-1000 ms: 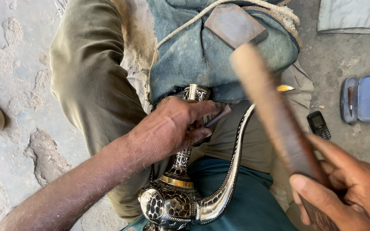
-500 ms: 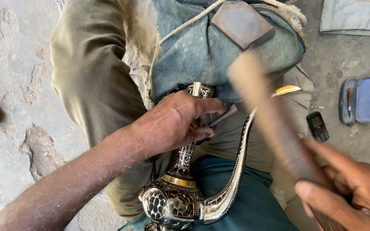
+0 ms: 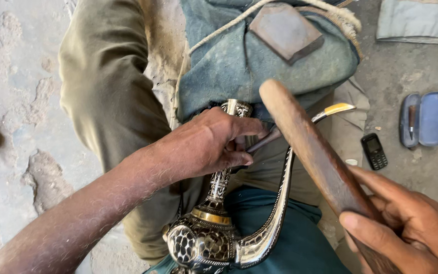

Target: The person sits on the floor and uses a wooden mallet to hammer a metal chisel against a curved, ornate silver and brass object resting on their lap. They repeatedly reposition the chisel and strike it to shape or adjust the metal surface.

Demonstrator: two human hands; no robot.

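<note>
The ornate metal ewer [image 3: 214, 238] lies across the person's lap, its round, patterned belly toward the bottom of the view and its slim neck running up and away to the open mouth beside the blue-grey padded block [image 3: 239, 61]. The long curved spout [image 3: 285, 193] rises from the belly on the right and ends in a brass-coloured tip.

The left hand [image 3: 204, 144] is wrapped shut around the upper neck, and its fingers also pinch a thin dark punch [image 3: 262, 143] that slants up and to the right from the grip, its end close to the spout.

The right hand [image 3: 406, 228] is closed on the lower end of a wooden mallet handle [image 3: 310, 147]. The handle's long axis runs diagonally from the lower right up to the upper left, and its rounded far end hangs just above and to the right of the punch, not touching it.

The left hand is the nearer one to the ewer; the right hand is well apart from it, reaching in only through the handle.

A small phone [image 3: 374, 151] and an open case [image 3: 424, 126] lie on the floor to the right.
</note>
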